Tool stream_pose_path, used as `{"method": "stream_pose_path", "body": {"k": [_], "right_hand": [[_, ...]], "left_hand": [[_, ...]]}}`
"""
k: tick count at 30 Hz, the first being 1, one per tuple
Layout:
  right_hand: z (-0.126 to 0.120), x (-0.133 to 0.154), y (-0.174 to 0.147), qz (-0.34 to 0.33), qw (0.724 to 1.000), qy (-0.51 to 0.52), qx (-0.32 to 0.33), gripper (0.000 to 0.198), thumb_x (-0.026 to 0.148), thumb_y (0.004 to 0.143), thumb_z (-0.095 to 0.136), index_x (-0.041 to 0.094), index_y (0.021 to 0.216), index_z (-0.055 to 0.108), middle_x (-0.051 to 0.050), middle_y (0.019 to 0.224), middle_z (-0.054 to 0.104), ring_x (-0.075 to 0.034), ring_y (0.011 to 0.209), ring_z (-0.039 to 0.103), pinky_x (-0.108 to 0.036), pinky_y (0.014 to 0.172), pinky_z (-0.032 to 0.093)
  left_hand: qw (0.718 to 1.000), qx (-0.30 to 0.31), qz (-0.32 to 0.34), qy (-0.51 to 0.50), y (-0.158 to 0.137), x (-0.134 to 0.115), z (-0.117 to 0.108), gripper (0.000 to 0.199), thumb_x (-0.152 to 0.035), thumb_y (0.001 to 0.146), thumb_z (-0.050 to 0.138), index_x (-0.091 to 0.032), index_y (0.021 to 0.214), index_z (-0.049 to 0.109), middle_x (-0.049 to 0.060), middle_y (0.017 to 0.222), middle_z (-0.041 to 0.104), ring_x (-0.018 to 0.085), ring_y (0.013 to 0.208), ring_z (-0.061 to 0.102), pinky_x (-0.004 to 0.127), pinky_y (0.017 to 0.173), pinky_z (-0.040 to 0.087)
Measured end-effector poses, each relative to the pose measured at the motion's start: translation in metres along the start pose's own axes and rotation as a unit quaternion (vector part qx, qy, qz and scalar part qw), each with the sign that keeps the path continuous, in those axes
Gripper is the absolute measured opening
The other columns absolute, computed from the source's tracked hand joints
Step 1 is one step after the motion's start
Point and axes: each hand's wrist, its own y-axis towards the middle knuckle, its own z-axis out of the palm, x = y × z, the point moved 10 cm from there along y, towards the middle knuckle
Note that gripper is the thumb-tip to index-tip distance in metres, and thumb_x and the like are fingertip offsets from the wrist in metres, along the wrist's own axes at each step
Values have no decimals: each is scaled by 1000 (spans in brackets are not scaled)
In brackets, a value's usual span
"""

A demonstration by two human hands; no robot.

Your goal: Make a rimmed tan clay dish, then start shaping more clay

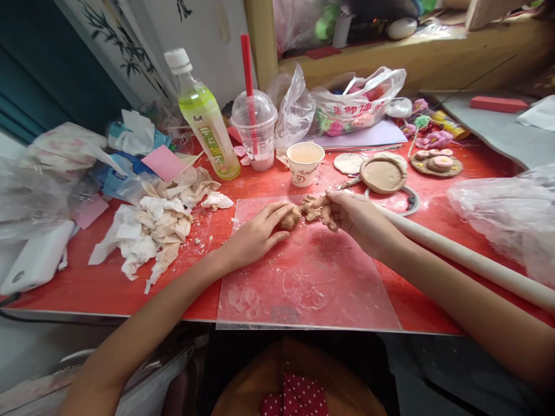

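Observation:
My left hand (264, 232) rests on the clear plastic sheet (303, 283), its fingers curled over a lump of brown clay (291, 218). Just right of that lump are torn, crumbly clay pieces (310, 209). My right hand (353, 216) is at these pieces with bent fingers drawn together; whether a bit of clay sits between them is hard to make out. Behind it lies a round, shallow clay dish (384, 173) with a raised rim. A paper cup (305, 164) of cloudy liquid stands beyond both hands.
Crumpled tissues (160, 222) lie left, near a green drink bottle (208, 124) and a plastic cup (255, 136) with a red straw. A pale rod (468, 254) runs along my right forearm. Decorated clay (437, 163) and plastic bags (359, 104) stand behind.

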Motion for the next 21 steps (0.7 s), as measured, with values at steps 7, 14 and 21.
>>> {"method": "stream_pose_path", "body": {"k": [7, 14, 21], "right_hand": [[3, 0, -2, -8, 1000, -6, 6, 30, 28, 92, 41, 12, 80, 63, -1, 58, 54, -6, 49, 45, -18, 47, 34], [9, 8, -1, -61, 995, -83, 6, 31, 33, 92, 42, 14, 79, 62, -1, 59, 56, -9, 50, 50, -21, 48, 38], [18, 35, -9, -189, 954, -232, 17, 41, 45, 93, 39, 15, 79, 62, -2, 61, 61, -11, 58, 57, -25, 57, 46]], "left_hand": [[984, -60, 121, 120, -3, -26, -2, 30, -27, 93, 47, -10, 116, 57, 12, 121, 62, 21, 116, 56, 42, 103, 43], [969, -31, 169, 177, 3, -43, 2, 27, -14, 90, 43, -9, 110, 61, 11, 120, 64, 22, 118, 54, 43, 107, 39], [984, 4, 123, 127, -1, -32, 8, 34, -26, 95, 39, -14, 123, 54, 8, 131, 57, 21, 124, 50, 46, 108, 37]]}}
